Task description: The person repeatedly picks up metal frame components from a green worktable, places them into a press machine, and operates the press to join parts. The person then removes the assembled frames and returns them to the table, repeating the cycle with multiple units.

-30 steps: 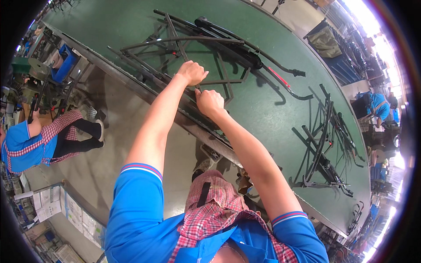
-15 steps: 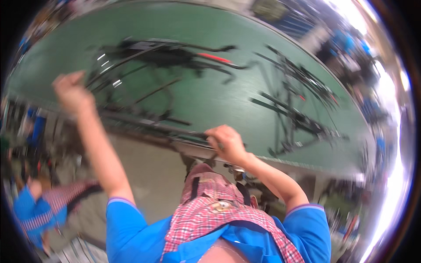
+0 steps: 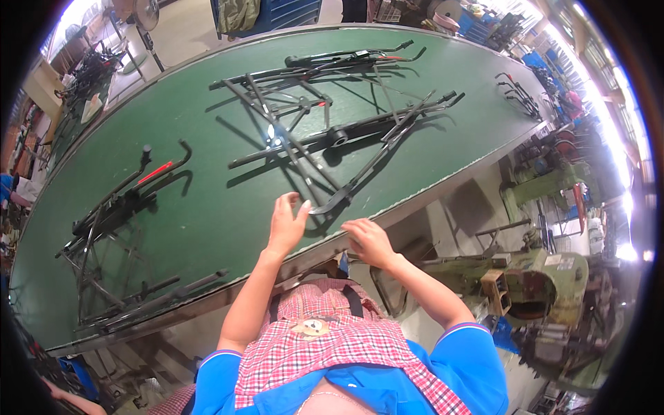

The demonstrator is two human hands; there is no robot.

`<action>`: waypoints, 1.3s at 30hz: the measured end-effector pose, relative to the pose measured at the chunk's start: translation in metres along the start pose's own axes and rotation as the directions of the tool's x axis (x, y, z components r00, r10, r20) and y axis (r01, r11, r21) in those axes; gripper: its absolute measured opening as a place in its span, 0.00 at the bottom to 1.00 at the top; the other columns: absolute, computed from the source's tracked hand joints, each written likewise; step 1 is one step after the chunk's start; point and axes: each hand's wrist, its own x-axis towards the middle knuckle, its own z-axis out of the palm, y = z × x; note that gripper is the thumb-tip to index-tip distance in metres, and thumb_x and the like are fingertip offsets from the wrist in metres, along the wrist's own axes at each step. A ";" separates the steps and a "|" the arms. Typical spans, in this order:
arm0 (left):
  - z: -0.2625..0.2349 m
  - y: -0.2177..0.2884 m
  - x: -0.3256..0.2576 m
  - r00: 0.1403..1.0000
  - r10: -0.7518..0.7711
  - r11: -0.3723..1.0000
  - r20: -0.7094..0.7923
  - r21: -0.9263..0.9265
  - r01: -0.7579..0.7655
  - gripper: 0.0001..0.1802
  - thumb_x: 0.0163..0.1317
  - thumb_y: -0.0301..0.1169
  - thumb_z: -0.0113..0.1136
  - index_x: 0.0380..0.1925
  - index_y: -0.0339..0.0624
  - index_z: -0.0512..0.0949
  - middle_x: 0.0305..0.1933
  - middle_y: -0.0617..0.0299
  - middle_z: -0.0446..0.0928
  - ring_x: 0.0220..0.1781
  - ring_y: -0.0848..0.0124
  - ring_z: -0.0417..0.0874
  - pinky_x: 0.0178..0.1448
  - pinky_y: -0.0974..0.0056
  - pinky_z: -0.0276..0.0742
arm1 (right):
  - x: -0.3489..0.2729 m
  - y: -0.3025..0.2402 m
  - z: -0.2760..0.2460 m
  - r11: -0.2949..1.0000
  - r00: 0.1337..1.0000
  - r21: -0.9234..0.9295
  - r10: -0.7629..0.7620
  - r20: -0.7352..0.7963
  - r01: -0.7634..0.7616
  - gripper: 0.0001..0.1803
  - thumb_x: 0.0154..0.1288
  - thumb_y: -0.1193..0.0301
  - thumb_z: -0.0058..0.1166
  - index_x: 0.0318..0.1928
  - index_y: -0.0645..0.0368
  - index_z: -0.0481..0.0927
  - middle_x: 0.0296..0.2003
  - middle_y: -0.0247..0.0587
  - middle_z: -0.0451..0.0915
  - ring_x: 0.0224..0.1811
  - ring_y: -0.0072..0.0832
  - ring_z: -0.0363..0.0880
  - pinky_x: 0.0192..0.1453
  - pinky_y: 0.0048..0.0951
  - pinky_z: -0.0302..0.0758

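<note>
A folding frame of black metal tubes (image 3: 338, 137), with a round hub and bent ends, lies on the green table (image 3: 207, 194) ahead of me. Beside its curved near end is my left hand (image 3: 285, 227), thumb and fingers apart; whether the thumb touches the tube I cannot tell. My right hand (image 3: 371, 243) hovers by the table's near edge, fingers stretched loosely leftward, with nothing seen in them. Farther left on the table rests a second black tube frame (image 3: 114, 202) with a red strip (image 3: 155, 173).
More black bent tubes (image 3: 519, 95) lie at the table's far right end. Green machinery (image 3: 546, 287) stands on the right beyond the table edge. A blue cabinet (image 3: 277, 15) and a fan (image 3: 146, 14) are past the far side. Another person's arm shows at the lower left.
My view has swung right, bringing the right-hand frame in front of me. My left hand has come in from far left, and my right hand has left the tube at the near edge.
</note>
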 end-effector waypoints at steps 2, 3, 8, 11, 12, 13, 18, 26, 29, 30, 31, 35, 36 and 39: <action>0.036 -0.039 0.017 0.992 -0.092 0.988 -0.087 0.119 0.102 0.29 0.63 0.43 0.59 0.55 0.31 0.67 0.55 0.47 0.72 0.54 0.60 0.75 0.59 0.57 0.70 | 0.001 0.051 -0.019 0.994 0.994 -0.043 0.094 -0.054 -0.096 0.24 0.51 0.75 0.59 0.52 0.60 0.73 0.49 0.45 0.77 0.53 0.42 0.73 0.58 0.38 0.71; 0.048 -0.059 0.024 0.969 -0.230 0.970 -0.092 0.057 0.235 0.30 0.64 0.45 0.57 0.55 0.32 0.67 0.53 0.49 0.73 0.54 0.62 0.75 0.59 0.58 0.69 | 0.004 0.080 -0.025 0.991 0.992 -0.072 0.104 -0.072 -0.110 0.26 0.51 0.74 0.60 0.53 0.61 0.72 0.50 0.46 0.76 0.54 0.43 0.73 0.59 0.38 0.70; 0.059 -0.066 0.056 0.719 -0.494 0.309 0.489 -0.674 0.671 0.31 0.67 0.54 0.48 0.53 0.36 0.70 0.50 0.51 0.77 0.48 0.62 0.79 0.54 0.56 0.77 | 0.049 0.203 -0.008 0.832 0.872 0.328 0.487 -0.045 -0.447 0.28 0.57 0.63 0.62 0.54 0.65 0.70 0.47 0.46 0.78 0.53 0.38 0.74 0.57 0.34 0.72; 0.062 -0.069 0.048 0.727 -0.474 0.089 0.497 -0.794 0.601 0.35 0.67 0.59 0.44 0.54 0.36 0.70 0.45 0.52 0.78 0.47 0.61 0.80 0.57 0.53 0.77 | 0.093 0.218 0.003 -0.382 0.661 0.724 0.305 0.685 -0.574 0.26 0.61 0.55 0.60 0.49 0.63 0.70 0.40 0.44 0.78 0.41 0.31 0.76 0.51 0.33 0.74; 0.058 -0.071 0.044 0.745 -0.445 0.086 0.497 -0.804 0.588 0.36 0.66 0.59 0.44 0.55 0.35 0.70 0.44 0.53 0.78 0.47 0.62 0.80 0.56 0.53 0.77 | 0.101 0.206 0.007 -0.462 0.666 0.723 0.317 0.675 -0.513 0.25 0.62 0.57 0.60 0.48 0.63 0.70 0.41 0.46 0.78 0.42 0.31 0.76 0.51 0.33 0.74; 0.053 -0.071 0.039 0.766 -0.415 0.086 0.490 -0.817 0.570 0.36 0.66 0.60 0.43 0.55 0.35 0.70 0.43 0.54 0.79 0.47 0.62 0.80 0.55 0.52 0.77 | 0.104 0.191 0.008 -0.537 0.668 0.712 0.325 0.670 -0.453 0.23 0.62 0.58 0.59 0.47 0.63 0.70 0.41 0.47 0.78 0.43 0.31 0.76 0.52 0.33 0.75; 0.026 -0.065 0.016 0.872 -0.320 0.015 0.370 -0.919 0.395 0.41 0.66 0.65 0.33 0.56 0.38 0.71 0.35 0.66 0.71 0.36 0.73 0.72 0.42 0.64 0.71 | 0.157 0.165 -0.087 -0.803 0.891 0.539 0.023 0.454 -0.254 0.33 0.63 0.67 0.54 0.59 0.78 0.58 0.59 0.64 0.66 0.62 0.47 0.68 0.68 0.41 0.67; 0.066 -0.060 0.022 0.811 -0.562 0.297 0.160 -0.877 0.378 0.19 0.70 0.47 0.48 0.38 0.40 0.73 0.23 0.71 0.66 0.20 0.81 0.63 0.21 0.74 0.61 | 0.242 0.207 -0.140 -0.657 0.994 0.747 0.045 -0.098 0.103 0.34 0.67 0.71 0.46 0.68 0.71 0.48 0.69 0.55 0.53 0.72 0.44 0.53 0.75 0.45 0.54; 0.069 -0.069 0.013 0.774 -0.627 0.404 0.089 -0.813 0.420 0.23 0.68 0.50 0.50 0.34 0.39 0.75 0.20 0.71 0.67 0.19 0.80 0.64 0.20 0.72 0.62 | 0.267 0.238 -0.139 0.458 0.920 0.879 0.271 -0.283 0.135 0.25 0.70 0.65 0.47 0.63 0.64 0.63 0.64 0.52 0.65 0.65 0.39 0.65 0.69 0.38 0.62; 0.071 -0.067 0.016 0.778 -0.623 0.428 0.081 -0.797 0.426 0.23 0.68 0.51 0.50 0.33 0.39 0.75 0.20 0.71 0.66 0.19 0.80 0.64 0.20 0.72 0.61 | 0.274 0.303 -0.133 0.800 0.978 0.599 0.159 -0.136 -0.047 0.25 0.68 0.65 0.52 0.60 0.65 0.67 0.62 0.50 0.68 0.65 0.38 0.66 0.68 0.38 0.62; 0.074 -0.069 0.019 0.778 -0.623 0.444 0.078 -0.784 0.434 0.23 0.68 0.51 0.50 0.32 0.39 0.75 0.20 0.71 0.66 0.19 0.80 0.64 0.20 0.72 0.61 | 0.270 0.340 -0.111 0.980 0.981 0.114 -0.152 -0.117 0.166 0.27 0.65 0.62 0.55 0.59 0.65 0.70 0.62 0.51 0.68 0.66 0.39 0.65 0.69 0.40 0.60; 0.076 -0.071 0.012 0.739 -0.670 0.387 0.077 -0.812 0.436 0.24 0.68 0.51 0.50 0.30 0.39 0.75 0.20 0.71 0.65 0.19 0.80 0.63 0.19 0.72 0.60 | 0.230 0.319 -0.056 0.824 0.858 -0.563 0.248 0.449 0.056 0.42 0.64 0.36 0.36 0.61 0.61 0.68 0.59 0.55 0.71 0.64 0.48 0.66 0.69 0.55 0.57; 0.080 -0.072 0.012 0.755 -0.654 0.427 0.044 -0.802 0.417 0.24 0.68 0.52 0.50 0.29 0.40 0.74 0.20 0.71 0.65 0.18 0.80 0.63 0.19 0.72 0.59 | 0.230 0.319 -0.046 0.845 0.808 -0.534 0.311 0.501 0.006 0.43 0.64 0.35 0.33 0.58 0.61 0.71 0.57 0.56 0.73 0.63 0.49 0.68 0.68 0.57 0.56; 0.082 -0.072 0.009 0.725 -0.679 0.548 -0.114 -0.735 0.398 0.24 0.68 0.51 0.50 0.28 0.40 0.74 0.19 0.70 0.66 0.17 0.80 0.62 0.19 0.72 0.59 | 0.235 0.298 -0.030 0.835 0.781 -0.547 0.382 0.494 -0.062 0.43 0.65 0.34 0.29 0.50 0.63 0.77 0.49 0.60 0.78 0.57 0.53 0.73 0.67 0.56 0.58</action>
